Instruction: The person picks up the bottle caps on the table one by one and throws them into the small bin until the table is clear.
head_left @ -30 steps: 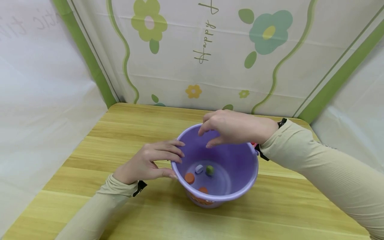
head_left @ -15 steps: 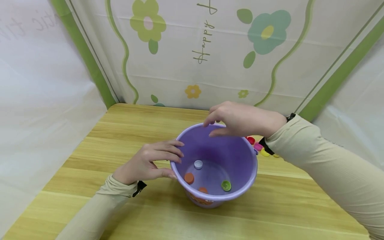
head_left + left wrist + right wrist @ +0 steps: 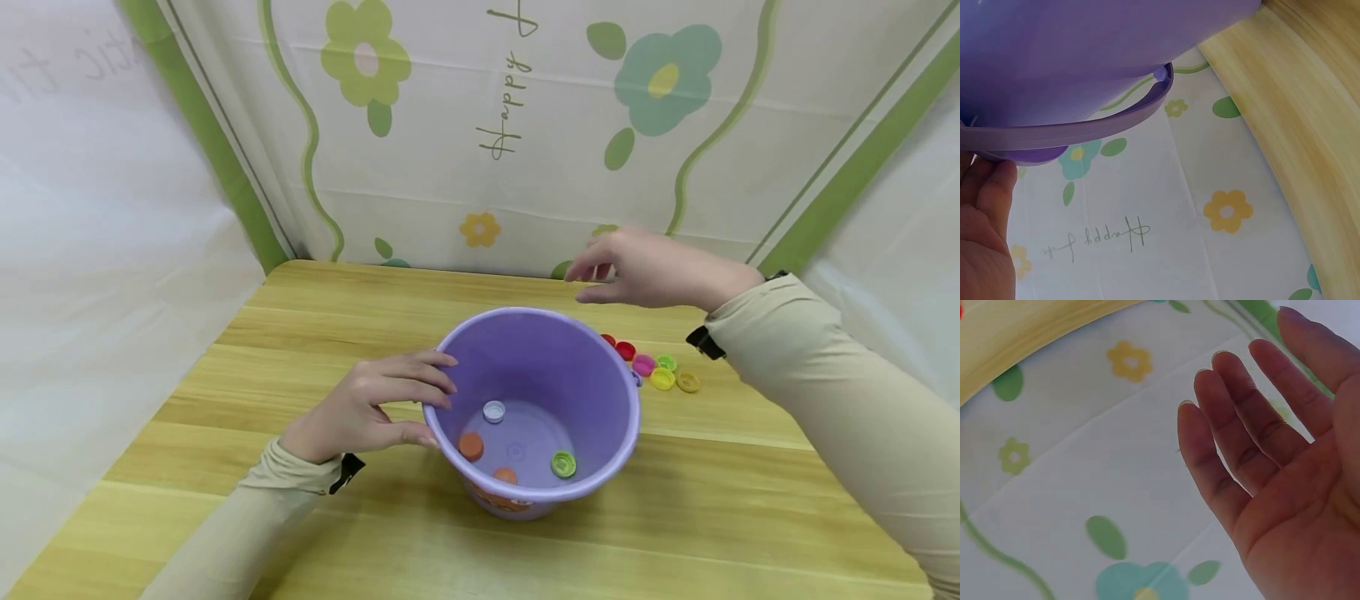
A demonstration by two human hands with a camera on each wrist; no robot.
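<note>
A purple bucket (image 3: 525,492) stands upright on the wooden table. My left hand (image 3: 382,404) holds its left rim, fingers over the edge and thumb against the outside. In the left wrist view the bucket's handle (image 3: 1085,130) hangs close to my left fingers. On the bucket's floor lie a white bottle cap (image 3: 493,412), an orange cap (image 3: 471,447), a second orange cap (image 3: 505,476) partly hidden by the front rim, and a green cap (image 3: 563,464). My right hand (image 3: 652,267) is raised beyond the bucket's back right, fingers relaxed and nothing in it.
Several loose caps lie right of the bucket: a red cap (image 3: 626,351), a magenta cap (image 3: 643,365), a light green cap (image 3: 666,362), a yellow cap (image 3: 662,379) and a gold ring-shaped piece (image 3: 687,382). A flowered cloth wall (image 3: 555,167) rises behind the table (image 3: 360,300).
The green cap has settled near the bucket's front right and the white cap has shifted slightly back. My right hand has moved from over the bucket up and right, revealing the caps; the left hand stays.
</note>
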